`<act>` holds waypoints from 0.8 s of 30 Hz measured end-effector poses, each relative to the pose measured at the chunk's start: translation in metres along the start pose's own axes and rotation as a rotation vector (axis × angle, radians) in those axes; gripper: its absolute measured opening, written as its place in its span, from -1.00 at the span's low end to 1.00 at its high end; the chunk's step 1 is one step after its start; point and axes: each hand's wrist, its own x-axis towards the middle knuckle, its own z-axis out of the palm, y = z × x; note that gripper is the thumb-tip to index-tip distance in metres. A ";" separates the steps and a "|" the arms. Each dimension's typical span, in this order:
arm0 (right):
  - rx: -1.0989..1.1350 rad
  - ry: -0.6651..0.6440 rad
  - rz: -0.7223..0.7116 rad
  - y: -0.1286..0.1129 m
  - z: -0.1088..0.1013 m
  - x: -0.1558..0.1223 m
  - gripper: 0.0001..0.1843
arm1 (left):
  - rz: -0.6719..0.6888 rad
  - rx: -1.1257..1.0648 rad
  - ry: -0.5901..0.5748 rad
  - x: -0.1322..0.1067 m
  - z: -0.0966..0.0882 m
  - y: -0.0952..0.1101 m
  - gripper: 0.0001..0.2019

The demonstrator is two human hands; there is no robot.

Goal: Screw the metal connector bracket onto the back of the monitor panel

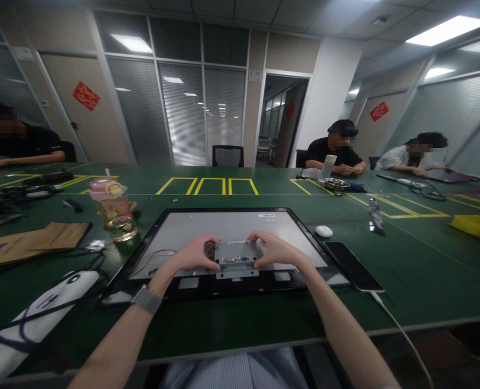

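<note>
A small metal housing (pixel 235 252) with a row of video ports, one of them blue, is held between my two hands. My left hand (pixel 196 253) grips its left side, thumb at the near edge and fingers at the far edge. On its right side my right hand (pixel 273 251) holds it the same way. Beneath lies a monitor panel (pixel 280 220) with a pale grey back and black frame, flat on the table. Thin wires (pixel 153 258) run over the panel to the left of the housing. Whether the housing touches the panel I cannot tell.
Left of the panel stand a pink-lidded bottle (pixel 114 210), a brown paper bag (pixel 37 243) and a white power strip (pixel 41 319) with dark cable. To the right lie a phone (pixel 353 266) on a cable and a white earbud case (pixel 324 231). Several people sit around the green table.
</note>
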 end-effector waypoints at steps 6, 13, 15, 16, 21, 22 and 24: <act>0.068 0.067 -0.064 0.006 0.000 0.001 -0.45 | 0.052 0.047 0.091 0.003 -0.005 0.007 -0.45; 0.034 0.126 -0.076 0.018 0.014 0.010 -0.56 | 0.061 0.086 0.096 0.017 -0.001 -0.001 -0.54; 0.040 0.123 -0.046 0.022 0.019 0.013 -0.57 | 0.058 0.088 0.075 0.019 0.001 -0.004 -0.55; 0.038 0.111 -0.041 0.025 0.021 0.014 -0.57 | 0.058 0.088 0.064 0.020 0.001 -0.004 -0.55; -0.024 0.081 0.000 0.031 0.026 0.016 -0.57 | 0.053 0.092 0.042 0.024 0.005 -0.009 -0.56; -0.037 0.075 0.005 0.031 0.026 0.016 -0.56 | 0.055 0.092 0.043 0.025 0.005 -0.010 -0.56; -0.051 0.075 0.011 0.032 0.025 0.016 -0.52 | 0.056 0.090 0.046 0.026 0.006 -0.013 -0.54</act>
